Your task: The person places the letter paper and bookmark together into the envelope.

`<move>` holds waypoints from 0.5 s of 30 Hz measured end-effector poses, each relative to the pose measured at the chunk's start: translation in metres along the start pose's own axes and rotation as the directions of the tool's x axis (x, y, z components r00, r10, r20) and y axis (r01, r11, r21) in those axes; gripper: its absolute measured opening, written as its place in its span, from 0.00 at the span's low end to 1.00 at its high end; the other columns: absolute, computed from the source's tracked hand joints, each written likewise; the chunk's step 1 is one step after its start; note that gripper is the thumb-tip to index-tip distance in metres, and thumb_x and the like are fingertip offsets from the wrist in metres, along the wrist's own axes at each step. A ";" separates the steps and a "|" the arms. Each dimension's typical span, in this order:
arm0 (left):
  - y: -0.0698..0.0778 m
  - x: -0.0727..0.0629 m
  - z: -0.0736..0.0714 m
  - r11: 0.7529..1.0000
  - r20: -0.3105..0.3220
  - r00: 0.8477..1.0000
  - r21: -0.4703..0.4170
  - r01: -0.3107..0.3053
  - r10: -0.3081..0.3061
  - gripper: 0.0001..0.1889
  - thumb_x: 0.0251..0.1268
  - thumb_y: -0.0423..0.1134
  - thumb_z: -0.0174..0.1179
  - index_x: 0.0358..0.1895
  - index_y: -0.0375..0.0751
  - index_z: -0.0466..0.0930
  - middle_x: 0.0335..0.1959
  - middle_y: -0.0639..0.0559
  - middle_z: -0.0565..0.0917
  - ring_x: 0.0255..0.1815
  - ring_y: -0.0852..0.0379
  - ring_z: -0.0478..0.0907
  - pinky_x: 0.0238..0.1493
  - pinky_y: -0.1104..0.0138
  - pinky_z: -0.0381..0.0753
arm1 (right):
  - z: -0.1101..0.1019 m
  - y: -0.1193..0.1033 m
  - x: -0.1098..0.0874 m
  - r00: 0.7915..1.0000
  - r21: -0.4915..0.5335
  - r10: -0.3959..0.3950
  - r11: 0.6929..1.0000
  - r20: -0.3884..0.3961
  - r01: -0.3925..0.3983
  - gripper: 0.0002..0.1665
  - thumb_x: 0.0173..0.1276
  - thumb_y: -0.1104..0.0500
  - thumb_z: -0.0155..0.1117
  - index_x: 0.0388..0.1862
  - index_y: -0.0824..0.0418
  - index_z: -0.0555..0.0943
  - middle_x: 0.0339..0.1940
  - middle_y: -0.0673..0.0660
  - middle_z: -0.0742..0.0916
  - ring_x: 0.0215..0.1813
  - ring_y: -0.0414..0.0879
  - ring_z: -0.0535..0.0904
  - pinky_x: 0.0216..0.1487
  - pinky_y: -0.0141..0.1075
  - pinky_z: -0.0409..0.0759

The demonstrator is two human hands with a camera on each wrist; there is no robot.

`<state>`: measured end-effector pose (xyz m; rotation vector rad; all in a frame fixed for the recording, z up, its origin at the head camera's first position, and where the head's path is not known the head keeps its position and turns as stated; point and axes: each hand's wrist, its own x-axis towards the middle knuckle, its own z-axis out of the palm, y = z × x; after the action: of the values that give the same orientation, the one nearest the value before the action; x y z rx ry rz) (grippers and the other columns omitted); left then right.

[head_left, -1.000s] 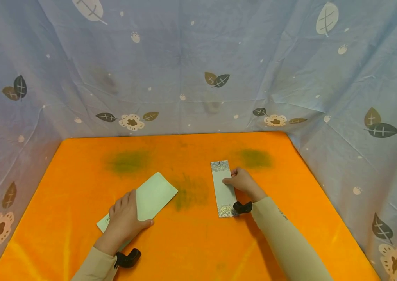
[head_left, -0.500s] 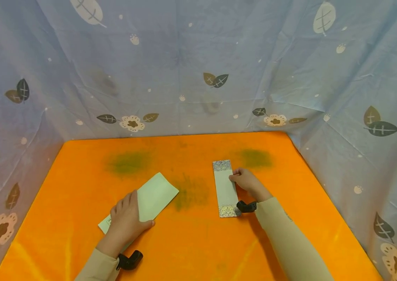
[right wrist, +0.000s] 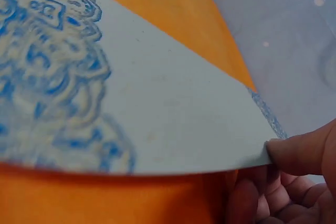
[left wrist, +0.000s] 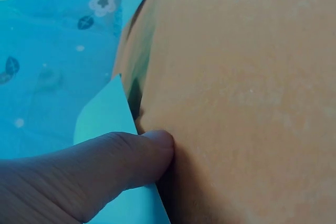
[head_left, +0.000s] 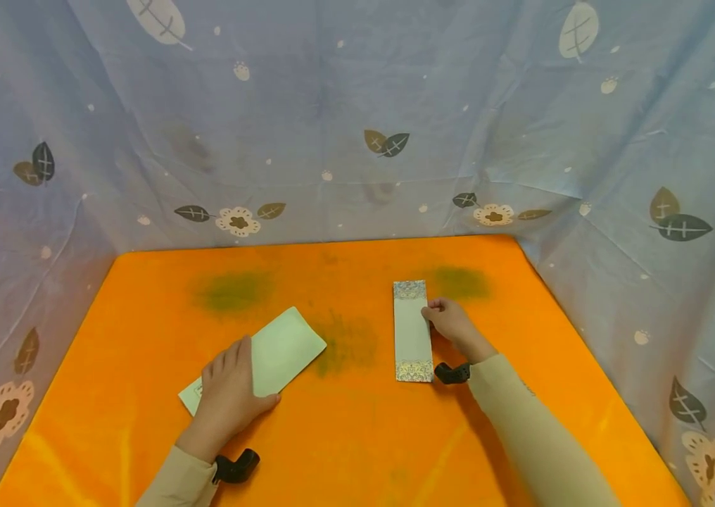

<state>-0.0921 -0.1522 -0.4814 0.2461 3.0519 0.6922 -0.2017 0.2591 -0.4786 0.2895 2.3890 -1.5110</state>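
A person works with both bare hands over an orange cloth (head_left: pixel 357 451). The right hand (head_left: pixel 452 325) pinches a long card (head_left: pixel 413 327) by its right edge, a little beyond the middle; the right wrist view shows the thumb (right wrist: pixel 302 153) on top and the curled fingers (right wrist: pixel 244 200) underneath, with that edge raised off the cloth. The card lies to the right of centre, its length running away from the person, with a pale middle and a lacy printed band at each end; close up, the nearer band is blue and cream.

The left hand (head_left: pixel 229 387) rests palm down across a pale green paper (head_left: pixel 281 352), its fingers laid over it and not clenched, the thumb crossing the near edge. How the fingertips meet the far edge cannot be told. The paper sits left of centre on the cloth, slanting away to the right, well apart from the card, with small print showing beside the fingers.

Beige sleeves (head_left: pixel 535 429) cover both arms, and a black gadget (head_left: pixel 237 467) sits at each wrist. Dark green stains (head_left: pixel 233 291) mark the cloth, and behind it hangs a blue-grey curtain (head_left: pixel 332 91) printed with leaves and flowers
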 end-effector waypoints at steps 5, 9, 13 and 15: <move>0.000 0.002 -0.001 1.000 -0.008 1.000 0.006 -0.022 0.023 0.61 0.44 0.55 0.75 0.74 0.27 0.47 0.70 0.29 0.57 0.66 0.28 0.53 0.63 0.38 0.49 | -0.001 -0.001 -0.005 0.999 0.039 -0.011 0.999 -0.031 0.012 0.23 0.78 0.53 0.50 0.62 0.66 0.66 0.48 0.63 0.76 0.44 0.54 0.72 0.46 0.42 0.75; -0.001 0.002 -0.001 0.999 -0.016 0.999 0.011 -0.038 0.039 0.61 0.43 0.56 0.76 0.74 0.28 0.47 0.70 0.29 0.57 0.66 0.28 0.53 0.63 0.39 0.50 | 0.001 -0.005 -0.008 0.998 0.032 -0.022 0.999 -0.059 0.024 0.27 0.77 0.49 0.50 0.65 0.63 0.64 0.53 0.63 0.76 0.50 0.55 0.72 0.51 0.44 0.73; -0.002 0.002 0.001 0.999 -0.025 0.999 0.014 -0.048 0.049 0.62 0.42 0.56 0.76 0.74 0.27 0.47 0.70 0.29 0.57 0.66 0.29 0.54 0.63 0.39 0.50 | 0.005 -0.011 -0.010 0.996 0.066 -0.042 0.997 -0.080 0.047 0.26 0.77 0.47 0.51 0.65 0.62 0.65 0.50 0.62 0.77 0.51 0.56 0.73 0.54 0.47 0.73; -0.003 0.001 0.001 0.999 -0.028 0.998 0.014 -0.050 0.050 0.62 0.42 0.56 0.76 0.74 0.27 0.47 0.70 0.29 0.58 0.66 0.28 0.54 0.62 0.38 0.50 | 0.008 -0.013 -0.011 0.995 0.096 -0.059 0.993 -0.085 0.067 0.25 0.77 0.49 0.51 0.63 0.63 0.65 0.47 0.62 0.78 0.50 0.57 0.75 0.54 0.47 0.74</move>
<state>-0.0937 -0.1543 -0.4832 0.3169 3.0879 0.6833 -0.1947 0.2462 -0.4666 0.3060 2.4116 -1.6798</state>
